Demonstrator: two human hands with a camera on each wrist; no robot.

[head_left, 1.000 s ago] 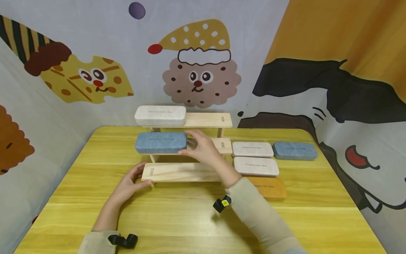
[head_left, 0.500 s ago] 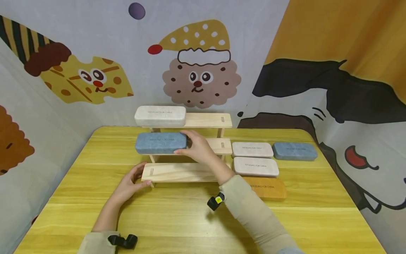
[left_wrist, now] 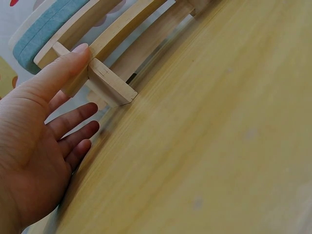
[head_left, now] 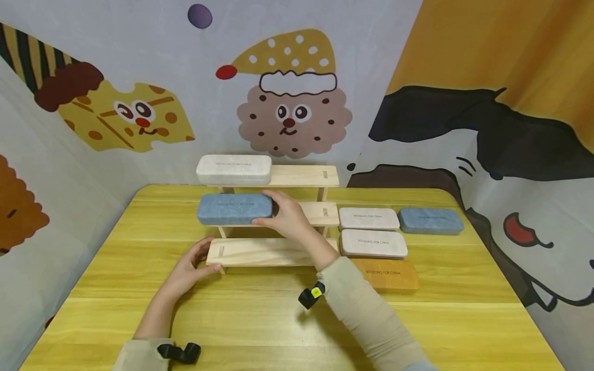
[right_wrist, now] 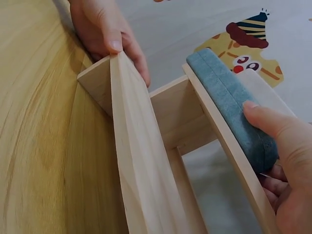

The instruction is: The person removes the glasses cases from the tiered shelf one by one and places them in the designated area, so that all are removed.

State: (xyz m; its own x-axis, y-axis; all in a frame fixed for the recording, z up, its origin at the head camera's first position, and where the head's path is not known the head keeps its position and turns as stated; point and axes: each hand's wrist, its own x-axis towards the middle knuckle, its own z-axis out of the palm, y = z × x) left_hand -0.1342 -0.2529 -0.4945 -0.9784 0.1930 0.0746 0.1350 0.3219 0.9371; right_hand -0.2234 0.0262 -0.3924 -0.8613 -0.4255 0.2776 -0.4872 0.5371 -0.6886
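A three-tier wooden display rack (head_left: 266,251) stands on the table. On its middle shelf, at the left, lies a blue glasses case (head_left: 234,210). My right hand (head_left: 289,217) holds this case by its right end, thumb on the front face, as the right wrist view shows the thumb (right_wrist: 265,117) pressing the side. With my left hand (head_left: 186,272) I grip the left end of the bottom shelf; the thumb (left_wrist: 73,61) lies on the shelf's corner, and the other fingers reach round the end. A white glasses case (head_left: 234,170) rests at the left of the top shelf.
Right of the rack, two white glasses cases (head_left: 368,218) lie one in front of the other. Another blue case (head_left: 431,221) lies beside the rear one. An orange case (head_left: 392,275) is nearest, partly behind my right sleeve. A cartoon-printed cloth (head_left: 297,118) hangs behind the table (head_left: 260,319).
My right hand has moved slightly left, closer onto the right end of the blue glasses case. The case itself stays about where it was, and my left hand keeps its place on the rack.
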